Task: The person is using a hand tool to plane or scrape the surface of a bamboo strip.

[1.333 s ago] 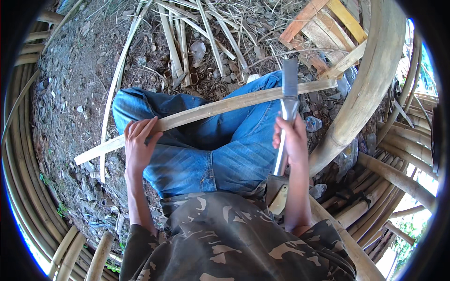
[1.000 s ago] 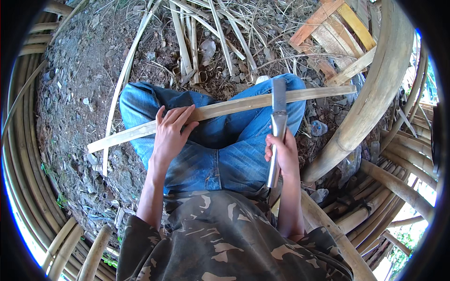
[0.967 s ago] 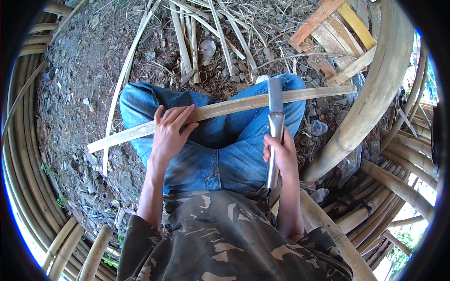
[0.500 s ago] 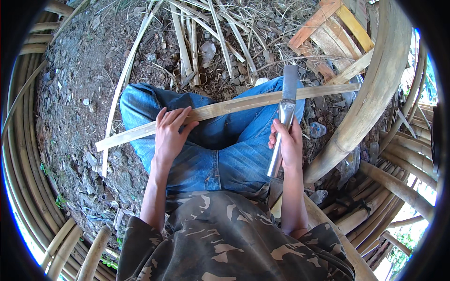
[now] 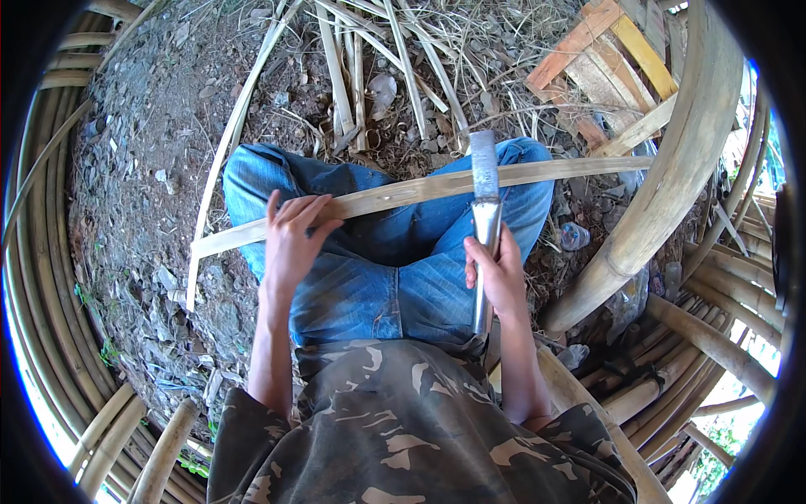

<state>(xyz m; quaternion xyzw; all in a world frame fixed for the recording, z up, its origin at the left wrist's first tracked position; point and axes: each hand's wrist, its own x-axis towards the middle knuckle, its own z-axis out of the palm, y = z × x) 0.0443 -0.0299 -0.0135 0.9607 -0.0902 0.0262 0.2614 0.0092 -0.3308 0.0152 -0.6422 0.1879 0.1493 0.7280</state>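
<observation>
A long flat bamboo strip [image 5: 386,196] lies slantwise over my crossed legs in blue jeans [image 5: 344,307]. Its right part passes beyond my knee, with the tip near a thick bamboo pole. My left hand [image 5: 290,244] grips the strip near its left end, fingers over the top and thumb along the lower edge. In my right hand [image 5: 502,281] is a knife [image 5: 485,168] with a flat grey blade and a shiny metal tube handle. The blade points away from me and stands over the strip, covering a short piece of it; whether they touch I cannot tell.
A thick curved bamboo pole [image 5: 663,197] rises close on my right. Several split bamboo strips [image 5: 403,67] lie on the littered ground ahead, and a long thin one [image 5: 220,160] lies at left. A broken wooden crate [image 5: 604,71] sits far right. Stacked bamboo poles [image 5: 50,277] line the left side.
The knife in my right hand has moved left along the strip and a little toward me. My left hand has slid slightly toward the strip's left end, and the strip has shifted a little right.
</observation>
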